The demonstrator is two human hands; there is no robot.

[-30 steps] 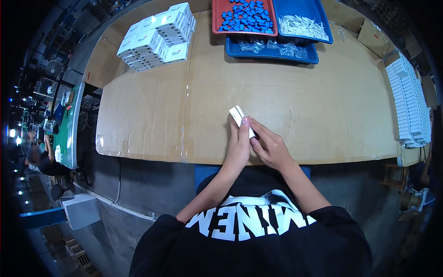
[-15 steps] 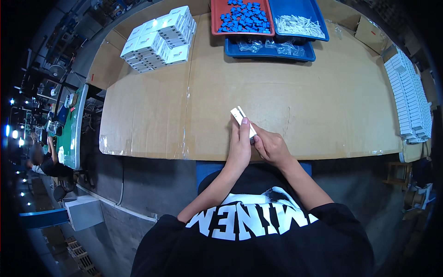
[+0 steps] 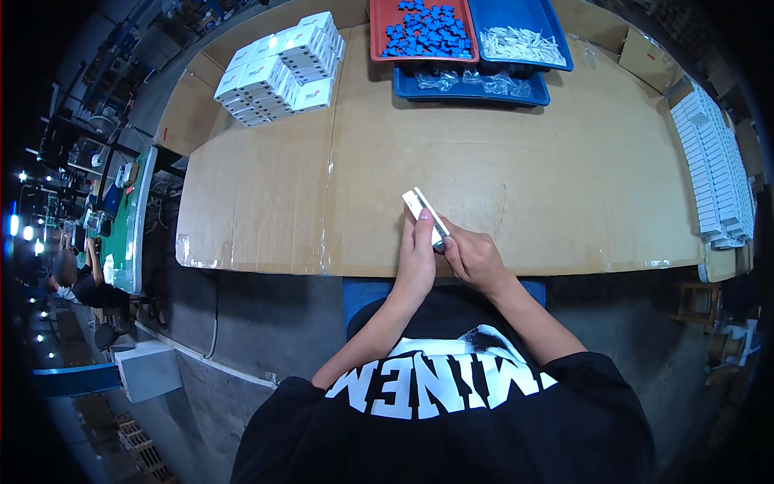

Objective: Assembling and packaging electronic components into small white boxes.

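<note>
A small white box (image 3: pixel 414 202) is tilted between my hands, over the near edge of the table. My left hand (image 3: pixel 417 250) is closed round its left side, the thumb lying along its face. At its lower end, my right hand (image 3: pixel 475 256) pinches with thumb and fingers. A dark slit runs along the box's upper side, and a dark patch shows at the end near my right thumb. My palms and fingers hide much of it.
White boxes (image 3: pixel 278 71) are stacked at the far left of the cardboard-covered table (image 3: pixel 419 153). A red tray (image 3: pixel 424 58) of blue pieces and a blue tray (image 3: pixel 528 63) of white pieces rest above another blue tray (image 3: pixel 468 98) with clear bags. More white boxes (image 3: pixel 711 169) line the right edge.
My left thumb has slid slightly left and down along the white box, and more of the dark slit shows. Both hands otherwise stay in place.
</note>
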